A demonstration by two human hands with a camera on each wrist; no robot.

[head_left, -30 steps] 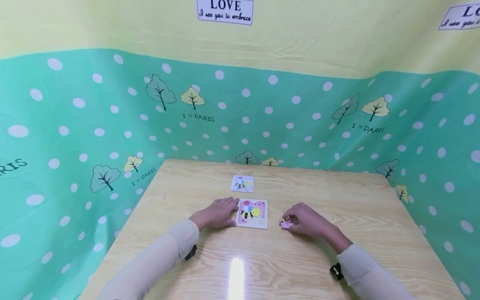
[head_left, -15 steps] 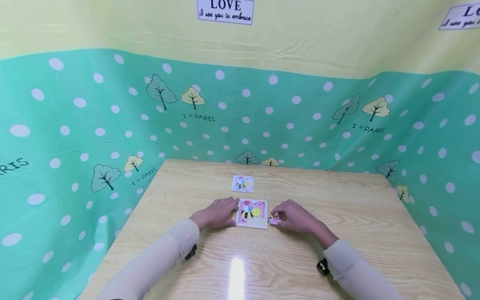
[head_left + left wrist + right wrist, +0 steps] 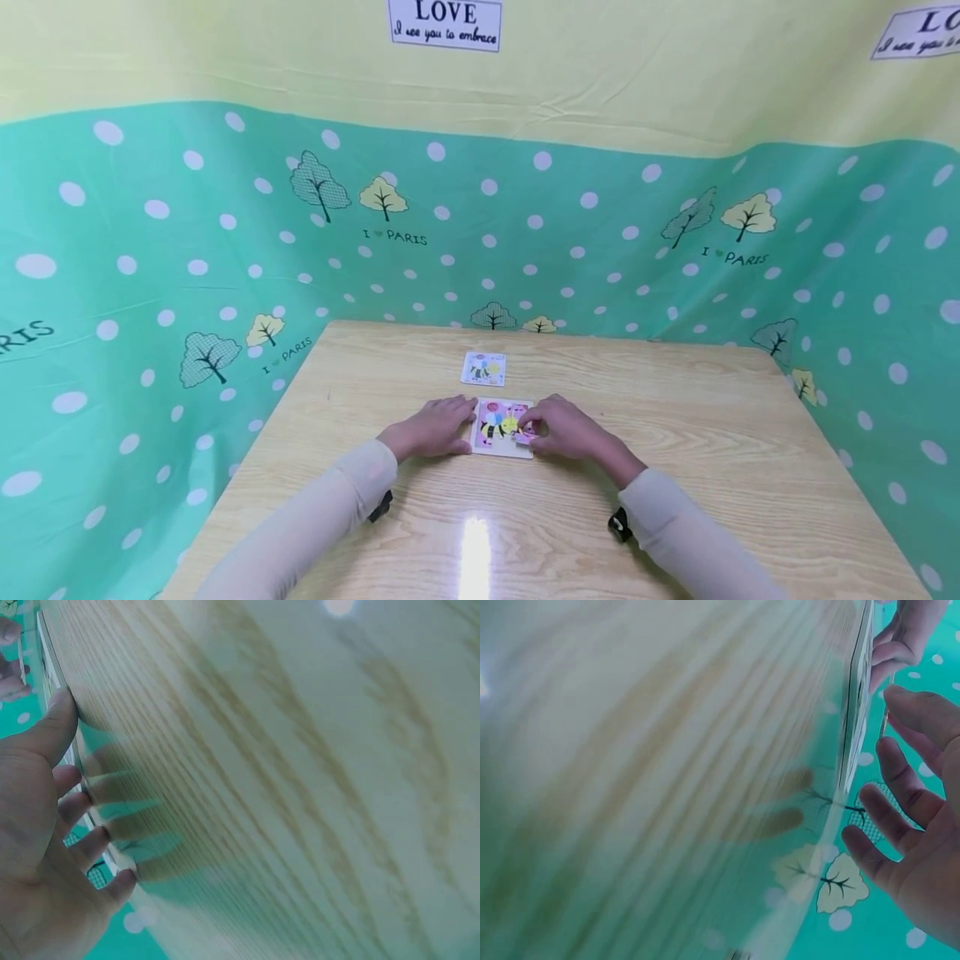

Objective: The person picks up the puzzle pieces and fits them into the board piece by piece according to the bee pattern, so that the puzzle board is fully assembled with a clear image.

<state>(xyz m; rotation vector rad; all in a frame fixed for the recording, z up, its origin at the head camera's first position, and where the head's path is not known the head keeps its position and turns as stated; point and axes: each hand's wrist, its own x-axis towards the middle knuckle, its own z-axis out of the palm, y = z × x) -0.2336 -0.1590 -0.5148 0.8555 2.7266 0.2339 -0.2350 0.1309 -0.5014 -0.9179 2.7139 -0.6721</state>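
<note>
The left hand (image 3: 435, 427) lay flat, steadying the puzzle board (image 3: 501, 427); the right hand (image 3: 564, 429) pinched a puzzle piece (image 3: 526, 432) over its right edge, needing alignment, then pressing.

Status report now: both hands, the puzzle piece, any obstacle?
Left hand rests flat against square bee puzzle board. Right hand pinches small pink puzzle piece over board's right edge. No obstacle seen.
</note>
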